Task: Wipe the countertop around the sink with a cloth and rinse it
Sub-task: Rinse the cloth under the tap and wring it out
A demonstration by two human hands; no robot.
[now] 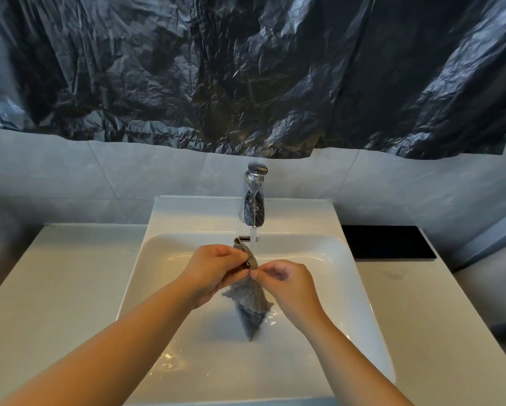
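A wet grey cloth (250, 306) hangs down into the white sink (146, 259), its tip touching the basin floor. My left hand (213, 271) and my right hand (289, 285) both pinch its upper edge, where a tan hanging loop (250, 256) sticks up. The chrome faucet (253, 197) at the back runs a thin stream of water (254, 234) just behind the cloth. White countertop (61, 282) lies on both sides of the basin.
A crumpled dark plastic sheet (245, 68) covers the wall above the faucet, over grey tiles (128, 171). A black flat panel (386, 241) sits on the counter at the back right. Water puddles on the basin floor.
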